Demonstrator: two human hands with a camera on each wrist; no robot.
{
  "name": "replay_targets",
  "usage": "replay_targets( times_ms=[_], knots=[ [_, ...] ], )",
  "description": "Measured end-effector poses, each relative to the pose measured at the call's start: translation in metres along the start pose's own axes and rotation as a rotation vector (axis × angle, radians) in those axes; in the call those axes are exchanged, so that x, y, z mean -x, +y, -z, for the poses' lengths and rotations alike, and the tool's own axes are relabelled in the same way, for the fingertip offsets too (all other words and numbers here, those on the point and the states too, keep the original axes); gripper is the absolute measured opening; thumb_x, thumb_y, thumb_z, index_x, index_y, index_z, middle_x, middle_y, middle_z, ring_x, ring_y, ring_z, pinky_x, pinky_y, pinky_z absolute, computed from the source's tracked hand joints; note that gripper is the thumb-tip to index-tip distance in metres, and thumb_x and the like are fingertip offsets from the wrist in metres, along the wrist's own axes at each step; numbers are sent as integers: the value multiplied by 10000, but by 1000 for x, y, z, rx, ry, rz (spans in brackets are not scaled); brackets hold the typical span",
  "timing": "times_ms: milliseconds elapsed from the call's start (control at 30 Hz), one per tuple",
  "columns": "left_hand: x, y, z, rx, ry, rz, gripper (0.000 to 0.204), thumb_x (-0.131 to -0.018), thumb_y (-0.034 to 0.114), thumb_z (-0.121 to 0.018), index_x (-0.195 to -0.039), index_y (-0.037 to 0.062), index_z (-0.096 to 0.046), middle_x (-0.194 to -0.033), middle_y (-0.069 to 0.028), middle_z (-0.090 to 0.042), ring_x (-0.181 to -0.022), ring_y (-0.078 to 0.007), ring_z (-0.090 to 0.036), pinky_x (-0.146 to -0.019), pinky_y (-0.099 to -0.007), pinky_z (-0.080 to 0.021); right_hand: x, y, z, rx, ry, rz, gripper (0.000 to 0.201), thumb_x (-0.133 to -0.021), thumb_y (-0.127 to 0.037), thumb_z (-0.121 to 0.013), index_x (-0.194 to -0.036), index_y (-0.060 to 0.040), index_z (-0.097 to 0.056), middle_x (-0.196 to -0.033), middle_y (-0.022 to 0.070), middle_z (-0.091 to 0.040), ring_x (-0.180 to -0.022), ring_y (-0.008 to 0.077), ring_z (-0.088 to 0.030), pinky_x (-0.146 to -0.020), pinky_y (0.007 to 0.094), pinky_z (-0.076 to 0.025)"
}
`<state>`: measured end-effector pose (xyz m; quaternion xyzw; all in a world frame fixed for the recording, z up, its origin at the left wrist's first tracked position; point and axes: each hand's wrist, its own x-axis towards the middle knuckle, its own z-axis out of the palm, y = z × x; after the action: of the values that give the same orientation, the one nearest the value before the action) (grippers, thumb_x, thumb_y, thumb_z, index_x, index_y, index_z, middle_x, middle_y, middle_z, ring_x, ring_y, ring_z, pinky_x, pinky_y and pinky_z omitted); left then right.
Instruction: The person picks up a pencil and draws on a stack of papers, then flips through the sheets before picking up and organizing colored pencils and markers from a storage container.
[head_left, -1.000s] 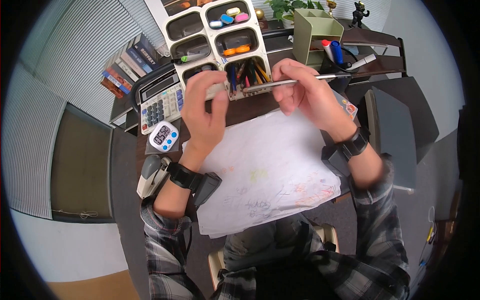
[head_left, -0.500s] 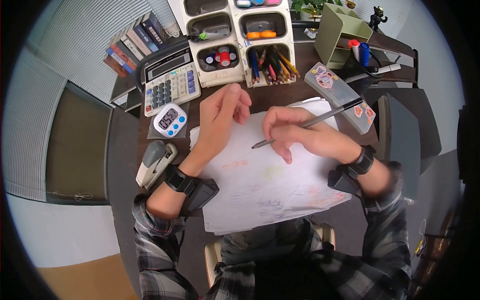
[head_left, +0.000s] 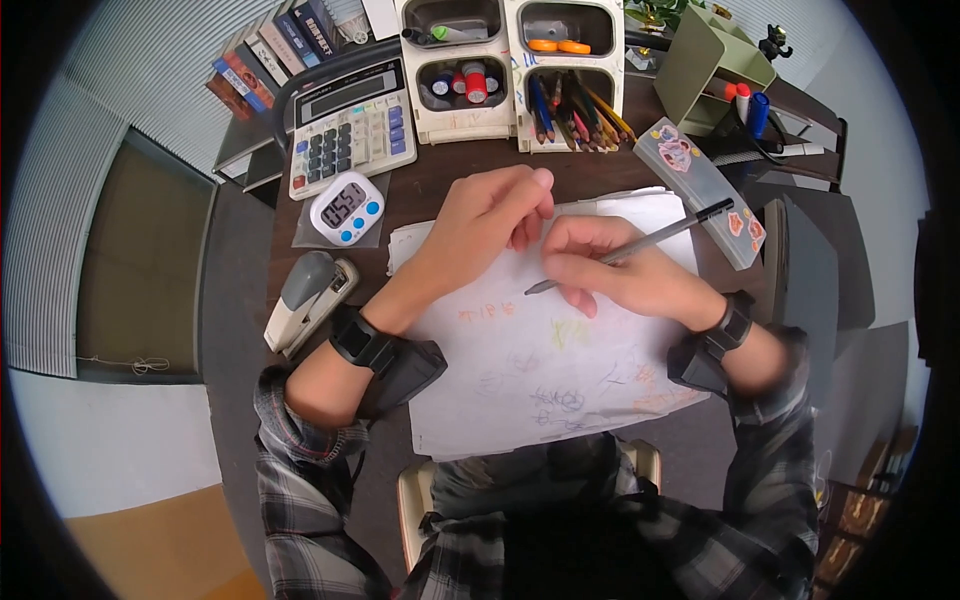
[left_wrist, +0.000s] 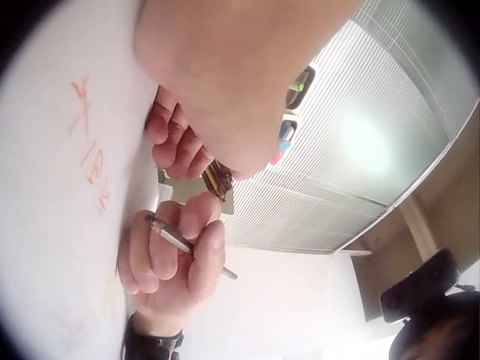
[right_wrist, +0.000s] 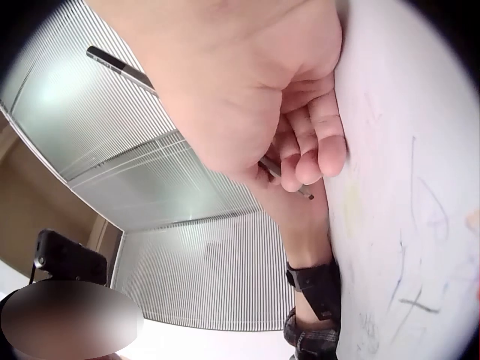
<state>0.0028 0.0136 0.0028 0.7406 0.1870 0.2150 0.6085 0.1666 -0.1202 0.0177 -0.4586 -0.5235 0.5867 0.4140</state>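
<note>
In the head view my right hand [head_left: 632,272] pinches a grey pencil [head_left: 668,230] with a black end. Its dark tip points down and left, close over the white paper [head_left: 470,375]. The left wrist view shows the pencil [left_wrist: 174,237] between thumb and fingers. My left hand [head_left: 485,222] rests on the upper part of the paper, fingers loosely curled and holding nothing. Orange, yellow and dark scribbles mark the sheets. In the right wrist view the other fingers of my right hand [right_wrist: 247,112] curl beside the paper surface.
Behind the paper stands a white organizer [head_left: 465,125] with pencils, glue-stick-like tubes and orange items. A calculator [head_left: 350,140], a timer [head_left: 347,208] and a stapler [head_left: 312,300] line the left. A stickered clear case [head_left: 700,190] and a green holder [head_left: 705,70] are at right.
My right hand has come down from before the organizer to the paper, turning the pencil tip-down. My left hand has lowered onto the paper near it. The head view has tilted downward.
</note>
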Motion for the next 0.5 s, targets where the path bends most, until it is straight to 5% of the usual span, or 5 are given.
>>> replay_targets(
  times_ms=[500],
  knots=[
    [-1,1,3,-82,-70,8,284,-1041,285,-523,-958,45,-649,-805,19,-637,-720,-42,-577,-635,-211,-451,1,2,1,-18,2,66,79,-958,-99,-631,-978,-23,-625,-803,3,-602,-645,59,-541,-545,224,-449]
  ],
)
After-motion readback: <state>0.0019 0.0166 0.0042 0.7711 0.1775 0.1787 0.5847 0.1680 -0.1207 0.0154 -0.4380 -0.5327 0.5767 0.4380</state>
